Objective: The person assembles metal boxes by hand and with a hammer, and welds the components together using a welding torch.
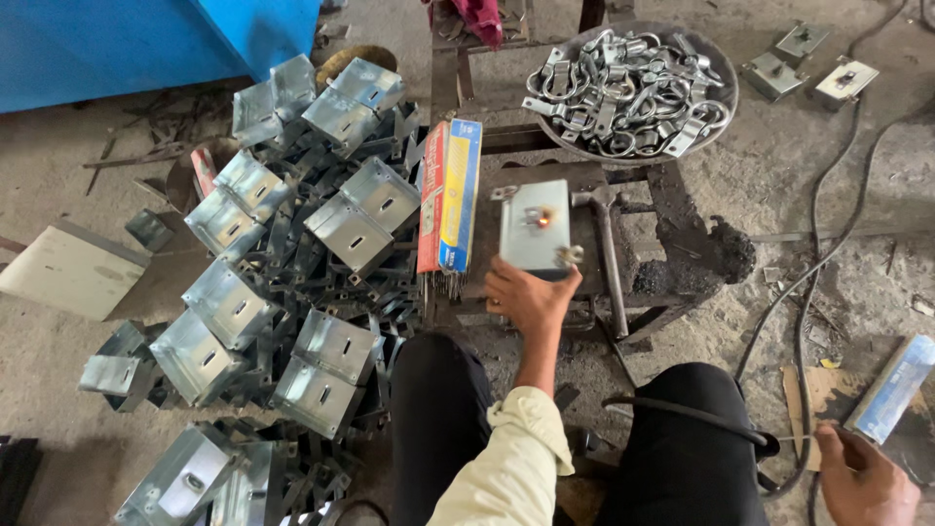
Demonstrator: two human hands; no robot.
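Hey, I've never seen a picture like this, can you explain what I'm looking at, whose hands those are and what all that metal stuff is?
This is one view from a camera worn on a person's head, looking down past their knees. Their left hand holds a grey metal box on a dark iron work stand; a small orange glowing spot shows on the box. A hammer lies beside it. The right hand is low by a flat packet on the floor; whether it grips anything is unclear. To the left lies a pile of similar boxes and a red-and-blue packet of rods. A round pan of metal clamps sits ahead.
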